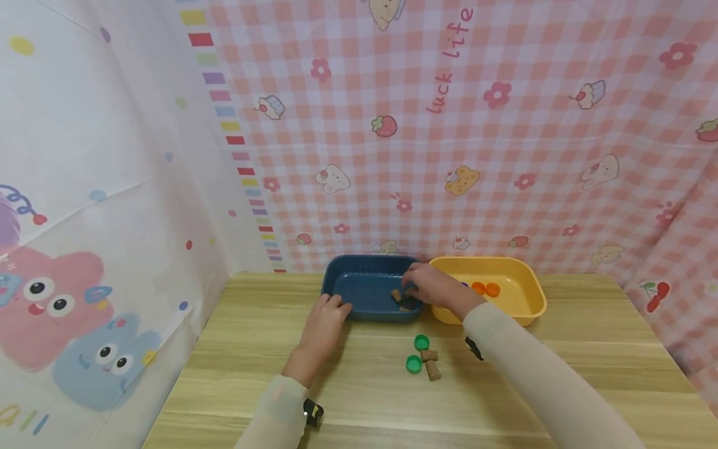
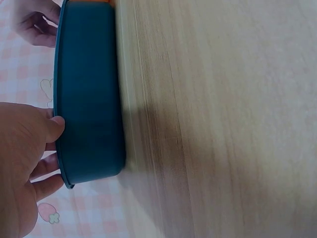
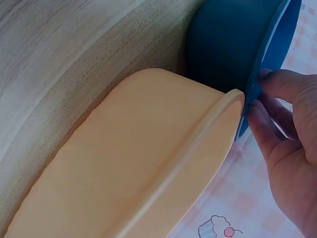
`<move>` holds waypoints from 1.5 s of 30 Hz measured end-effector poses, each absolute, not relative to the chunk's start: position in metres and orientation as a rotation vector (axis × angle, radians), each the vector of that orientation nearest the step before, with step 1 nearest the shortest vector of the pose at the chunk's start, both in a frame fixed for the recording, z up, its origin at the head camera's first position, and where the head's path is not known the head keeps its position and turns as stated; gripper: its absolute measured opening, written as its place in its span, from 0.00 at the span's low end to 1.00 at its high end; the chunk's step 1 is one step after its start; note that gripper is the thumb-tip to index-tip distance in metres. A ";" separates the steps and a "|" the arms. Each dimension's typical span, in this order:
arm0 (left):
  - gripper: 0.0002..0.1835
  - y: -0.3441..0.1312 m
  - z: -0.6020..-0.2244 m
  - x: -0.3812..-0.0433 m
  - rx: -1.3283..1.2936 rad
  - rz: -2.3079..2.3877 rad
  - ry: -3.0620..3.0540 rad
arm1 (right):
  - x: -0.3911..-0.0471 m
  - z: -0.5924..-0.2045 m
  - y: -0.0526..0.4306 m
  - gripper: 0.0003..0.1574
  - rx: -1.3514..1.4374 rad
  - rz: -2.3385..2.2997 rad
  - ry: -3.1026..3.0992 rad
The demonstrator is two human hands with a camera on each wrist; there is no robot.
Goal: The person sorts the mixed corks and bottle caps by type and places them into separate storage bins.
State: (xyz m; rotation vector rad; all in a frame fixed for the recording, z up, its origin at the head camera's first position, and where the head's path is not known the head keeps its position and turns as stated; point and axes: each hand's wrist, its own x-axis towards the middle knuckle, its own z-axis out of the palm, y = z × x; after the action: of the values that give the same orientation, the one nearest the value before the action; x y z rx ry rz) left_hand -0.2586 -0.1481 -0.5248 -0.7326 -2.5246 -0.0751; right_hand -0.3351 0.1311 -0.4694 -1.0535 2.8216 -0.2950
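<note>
A dark blue plastic bin stands at the table's back edge. Its near left rim is gripped by my left hand, thumb on the outer wall and fingers over the rim, as the left wrist view shows. My right hand reaches over the bin's right end with its fingers inside. A few brown cork pieces lie in the bin beneath those fingers. Whether the right fingertips pinch anything is hidden; in the right wrist view the hand has its fingertips behind the blue rim.
Right beside the blue bin stands a yellow bin with orange caps and a blue item inside. In front, two green caps and two corks lie on the wooden table. A pink checked cloth hangs behind.
</note>
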 end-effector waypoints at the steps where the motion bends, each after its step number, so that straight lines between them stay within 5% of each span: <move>1: 0.12 -0.148 -0.525 -0.258 -0.731 -0.078 -2.526 | -0.335 -0.469 0.132 0.16 -1.044 -0.303 2.822; 45: 0.12 -0.146 -0.522 -0.257 -0.714 -0.072 -2.533 | -0.258 -0.471 0.176 0.18 -1.058 -0.605 2.953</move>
State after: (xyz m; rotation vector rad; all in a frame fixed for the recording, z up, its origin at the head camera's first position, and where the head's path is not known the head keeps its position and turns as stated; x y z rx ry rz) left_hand -0.2568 -0.1462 -0.5218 -0.7141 -2.5335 -0.0724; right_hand -0.2578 0.1763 -0.4710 -1.0579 2.9527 -0.6046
